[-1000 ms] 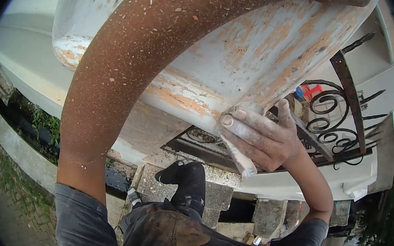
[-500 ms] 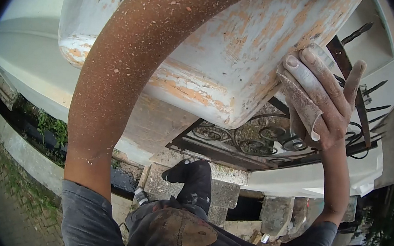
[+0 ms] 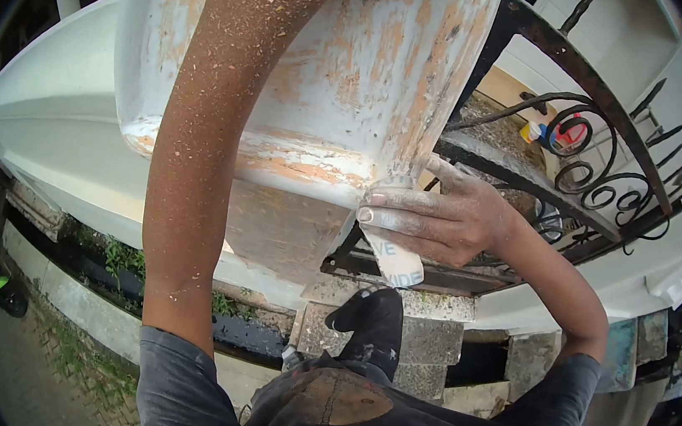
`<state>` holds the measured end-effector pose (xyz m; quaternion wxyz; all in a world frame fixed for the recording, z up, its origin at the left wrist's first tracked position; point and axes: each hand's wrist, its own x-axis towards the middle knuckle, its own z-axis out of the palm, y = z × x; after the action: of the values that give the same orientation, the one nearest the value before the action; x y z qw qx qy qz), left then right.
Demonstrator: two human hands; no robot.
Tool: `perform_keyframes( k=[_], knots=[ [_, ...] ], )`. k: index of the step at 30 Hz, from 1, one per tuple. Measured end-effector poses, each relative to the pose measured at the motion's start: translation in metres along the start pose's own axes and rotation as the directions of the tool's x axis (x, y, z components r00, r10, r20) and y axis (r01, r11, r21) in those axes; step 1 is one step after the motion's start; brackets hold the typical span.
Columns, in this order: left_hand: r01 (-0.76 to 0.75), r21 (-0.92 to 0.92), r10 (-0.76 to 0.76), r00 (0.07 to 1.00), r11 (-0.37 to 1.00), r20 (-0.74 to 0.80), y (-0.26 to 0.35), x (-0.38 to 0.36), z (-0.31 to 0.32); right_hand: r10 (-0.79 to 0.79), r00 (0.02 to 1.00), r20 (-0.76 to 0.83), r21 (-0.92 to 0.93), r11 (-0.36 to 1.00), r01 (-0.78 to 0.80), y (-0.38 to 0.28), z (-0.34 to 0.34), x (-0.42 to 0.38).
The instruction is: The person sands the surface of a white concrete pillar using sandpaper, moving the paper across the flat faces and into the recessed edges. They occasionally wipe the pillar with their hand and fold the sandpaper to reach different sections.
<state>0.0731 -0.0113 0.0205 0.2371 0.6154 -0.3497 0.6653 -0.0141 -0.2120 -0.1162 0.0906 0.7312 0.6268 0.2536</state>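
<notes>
My right hand (image 3: 453,226), dusted white, presses a strip of sandpaper (image 3: 396,267) against the lower right corner of a white painted block (image 3: 319,109). Its fingers lie together over the sheet, and printed lettering shows on the paper's backing. Patches of peach-brown show through the worn white coat of the block, mostly along its lower edge and right side. My left forearm (image 3: 209,114), flecked with dust, reaches up across the block. The left hand itself is beyond the top of the view.
Right of the block stands a black iron gate (image 3: 529,184) with scrolls and pointed spikes. A white curved ledge (image 3: 57,118) runs out to the left. Below lie a dark drain channel (image 3: 247,335) and stone slabs (image 3: 427,346). A yellow cup (image 3: 530,132) sits beyond the gate.
My right hand has moved left and down with the sandpaper, from the block's right side to its lower corner. The view has shifted, showing more of the gate.
</notes>
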Motion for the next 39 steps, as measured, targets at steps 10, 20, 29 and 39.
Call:
perform_keyframes(
  k=[10, 20, 29, 39],
  knots=[
    [-0.009, 0.142, -0.018, 0.982, 0.990, 0.190, 0.020, 0.004, -0.014, 0.089, 0.888, -0.452, -0.038, 0.992, -0.119, 0.019, 0.025, -0.008],
    [-0.012, 0.153, 0.003, 0.998, 0.988, 0.061, 0.016, 0.003, 0.006, -0.168, 0.868, -0.467, -0.057, 0.985, 0.160, 0.041, 0.022, 0.006],
    [-0.027, -0.020, 0.029, 0.996, 0.999, 0.087, 0.041, 0.002, -0.003, -0.316, 0.844, -0.432, 0.023, 0.932, 0.361, 0.050, 0.022, -0.002],
    [-0.064, -0.081, 0.069, 0.996, 0.995, 0.062, 0.036, 0.002, 0.002, -0.347, 0.837, -0.423, 0.060, 0.911, 0.409, 0.055, 0.023, -0.002]
  ],
)
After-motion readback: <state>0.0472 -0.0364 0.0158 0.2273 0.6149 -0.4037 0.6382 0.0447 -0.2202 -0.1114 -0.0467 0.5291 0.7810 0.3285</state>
